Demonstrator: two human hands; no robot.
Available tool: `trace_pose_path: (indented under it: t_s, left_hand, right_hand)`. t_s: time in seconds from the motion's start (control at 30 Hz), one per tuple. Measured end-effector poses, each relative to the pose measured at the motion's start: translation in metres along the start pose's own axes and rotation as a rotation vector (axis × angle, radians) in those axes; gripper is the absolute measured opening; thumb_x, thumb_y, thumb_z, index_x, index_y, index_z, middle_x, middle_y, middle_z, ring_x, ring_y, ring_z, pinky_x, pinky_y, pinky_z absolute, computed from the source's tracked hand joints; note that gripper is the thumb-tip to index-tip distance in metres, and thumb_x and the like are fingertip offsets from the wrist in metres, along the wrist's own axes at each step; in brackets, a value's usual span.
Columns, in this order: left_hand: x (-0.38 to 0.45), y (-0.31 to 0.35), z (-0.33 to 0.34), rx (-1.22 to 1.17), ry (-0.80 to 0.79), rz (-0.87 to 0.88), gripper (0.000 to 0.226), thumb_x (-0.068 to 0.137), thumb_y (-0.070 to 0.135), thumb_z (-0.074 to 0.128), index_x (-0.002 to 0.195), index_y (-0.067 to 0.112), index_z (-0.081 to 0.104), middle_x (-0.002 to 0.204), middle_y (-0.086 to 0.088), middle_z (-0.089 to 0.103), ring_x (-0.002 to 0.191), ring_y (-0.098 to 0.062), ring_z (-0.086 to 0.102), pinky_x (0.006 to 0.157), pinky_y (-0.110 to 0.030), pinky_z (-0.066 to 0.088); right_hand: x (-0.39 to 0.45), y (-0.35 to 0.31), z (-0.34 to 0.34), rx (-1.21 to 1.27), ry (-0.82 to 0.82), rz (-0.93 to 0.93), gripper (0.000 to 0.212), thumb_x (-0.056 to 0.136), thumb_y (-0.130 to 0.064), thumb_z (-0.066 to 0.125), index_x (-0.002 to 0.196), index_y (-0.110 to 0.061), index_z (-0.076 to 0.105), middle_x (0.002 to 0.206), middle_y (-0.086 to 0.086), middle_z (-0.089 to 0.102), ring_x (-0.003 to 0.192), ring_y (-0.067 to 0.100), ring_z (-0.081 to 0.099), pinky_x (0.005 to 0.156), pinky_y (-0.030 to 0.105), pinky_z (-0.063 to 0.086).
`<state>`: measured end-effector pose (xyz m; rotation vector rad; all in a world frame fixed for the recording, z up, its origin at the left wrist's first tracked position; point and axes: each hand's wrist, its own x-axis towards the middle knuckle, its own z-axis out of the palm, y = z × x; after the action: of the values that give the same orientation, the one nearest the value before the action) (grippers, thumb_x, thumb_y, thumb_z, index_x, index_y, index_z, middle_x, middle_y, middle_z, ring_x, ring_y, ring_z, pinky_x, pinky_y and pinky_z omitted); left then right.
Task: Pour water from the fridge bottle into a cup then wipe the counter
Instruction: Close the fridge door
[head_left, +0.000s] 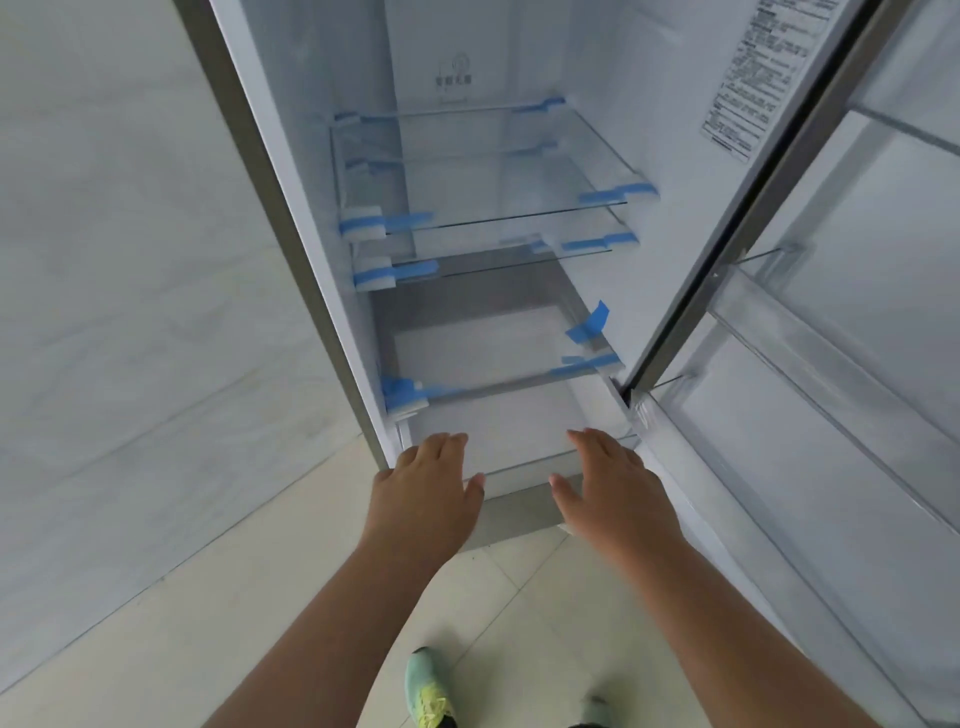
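I stand before an open fridge (322, 218) whose glass shelves (498, 171) are held with blue tape and carry nothing. No bottle or cup shows anywhere in view. My left hand (428, 480) and my right hand (608, 478) reach side by side toward the front of the white bottom drawer (514, 421), fingers straight and spread. Both hands hold nothing. Whether the fingertips touch the drawer front I cannot tell.
The fridge door (831, 364) stands swung open at the right, its clear door bins (810, 332) bare. A grey tiled wall (130, 260) runs along the left. Pale floor tiles (291, 597) lie below, with my green shoe (428, 691) near the bottom edge.
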<state>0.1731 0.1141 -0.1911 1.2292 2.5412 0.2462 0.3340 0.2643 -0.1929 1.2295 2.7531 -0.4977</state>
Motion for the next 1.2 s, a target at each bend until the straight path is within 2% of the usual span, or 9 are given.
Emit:
trace_pose_path:
  t_s: [0.2, 0.27, 0.33, 0.37, 0.43, 0.53, 0.67, 0.83, 1.2]
  left_hand:
    - [0.039, 0.011, 0.039, -0.207, -0.053, -0.254, 0.052, 0.106, 0.049, 0.044, 0.153, 0.028, 0.042, 0.153, 0.001, 0.051, 0.137, -0.027, 0.052, 0.110, -0.047, 0.044]
    - [0.043, 0.019, 0.057, -0.511, -0.083, -0.443, 0.035, 0.105, 0.042, 0.051, 0.134, 0.023, 0.059, 0.135, -0.004, 0.062, 0.117, -0.023, 0.060, 0.098, -0.036, 0.047]
    - [0.044, 0.023, 0.074, -0.972, -0.146, -0.711, 0.017, 0.103, 0.033, 0.055, 0.104, 0.020, 0.064, 0.112, -0.007, 0.064, 0.093, -0.021, 0.062, 0.082, -0.031, 0.044]
    - [0.045, 0.023, 0.081, -1.244, -0.174, -0.866, 0.017, 0.103, 0.031, 0.057, 0.104, 0.016, 0.064, 0.112, -0.009, 0.065, 0.092, -0.023, 0.065, 0.080, -0.033, 0.047]
    - [0.046, 0.020, 0.094, -1.747, -0.164, -1.093, 0.038, 0.102, 0.030, 0.064, 0.128, 0.002, 0.058, 0.127, -0.016, 0.064, 0.110, -0.033, 0.069, 0.091, -0.043, 0.054]
    - [0.057, 0.009, 0.107, -2.169, 0.059, -1.165, 0.071, 0.104, 0.033, 0.061, 0.157, -0.003, 0.032, 0.144, -0.020, 0.053, 0.128, -0.037, 0.061, 0.111, -0.048, 0.048]
    - [0.073, 0.002, 0.111, -2.368, 0.195, -1.144, 0.075, 0.104, 0.040, 0.054, 0.162, 0.001, 0.028, 0.164, -0.019, 0.038, 0.149, -0.032, 0.043, 0.120, -0.043, 0.039]
    - [0.086, 0.000, 0.115, -2.549, 0.334, -1.115, 0.087, 0.103, 0.050, 0.051, 0.166, 0.004, 0.013, 0.172, -0.019, 0.021, 0.159, -0.034, 0.024, 0.128, -0.047, 0.024]
    - [0.143, -0.018, 0.108, -2.654, 0.379, -1.095, 0.081, 0.106, 0.050, 0.046, 0.166, 0.007, 0.013, 0.174, -0.018, 0.015, 0.160, -0.035, 0.018, 0.130, -0.049, 0.019]
  right_hand:
    - [0.065, 0.025, 0.021, 0.168, -0.154, 0.005, 0.067, 0.101, -0.045, 0.055, 0.158, -0.021, 0.030, 0.160, 0.003, 0.038, 0.140, 0.028, 0.046, 0.107, 0.044, 0.046]
    - [0.084, 0.034, 0.031, 0.404, -0.206, 0.133, 0.067, 0.100, -0.043, 0.061, 0.156, -0.017, 0.034, 0.155, 0.008, 0.044, 0.135, 0.029, 0.052, 0.099, 0.038, 0.048]
    - [0.102, 0.040, 0.040, 0.759, -0.268, 0.417, 0.068, 0.098, -0.038, 0.068, 0.154, -0.013, 0.037, 0.140, 0.011, 0.053, 0.122, 0.028, 0.057, 0.092, 0.035, 0.047]
    - [0.109, 0.044, 0.043, 0.957, -0.312, 0.606, 0.067, 0.096, -0.036, 0.070, 0.151, -0.012, 0.040, 0.131, 0.011, 0.055, 0.116, 0.028, 0.059, 0.094, 0.037, 0.049]
    - [0.119, 0.055, 0.053, 1.392, -0.412, 0.895, 0.061, 0.096, -0.032, 0.069, 0.147, -0.012, 0.042, 0.136, 0.019, 0.051, 0.122, 0.036, 0.058, 0.103, 0.047, 0.051]
    - [0.128, 0.070, 0.068, 1.860, -0.427, 1.032, 0.073, 0.101, -0.032, 0.060, 0.160, -0.009, 0.024, 0.159, 0.029, 0.032, 0.144, 0.046, 0.040, 0.114, 0.055, 0.041]
    - [0.138, 0.068, 0.079, 2.035, -0.315, 1.065, 0.075, 0.103, -0.034, 0.051, 0.162, -0.003, 0.018, 0.165, 0.027, 0.025, 0.152, 0.044, 0.029, 0.121, 0.054, 0.031]
    - [0.146, 0.061, 0.089, 2.147, -0.286, 1.074, 0.073, 0.105, -0.033, 0.043, 0.163, -0.001, 0.013, 0.169, 0.027, 0.017, 0.156, 0.044, 0.020, 0.127, 0.053, 0.021]
    - [0.195, 0.035, 0.082, 2.183, -0.199, 1.031, 0.064, 0.107, -0.028, 0.035, 0.162, 0.000, 0.017, 0.169, 0.025, 0.018, 0.157, 0.042, 0.019, 0.128, 0.051, 0.020]
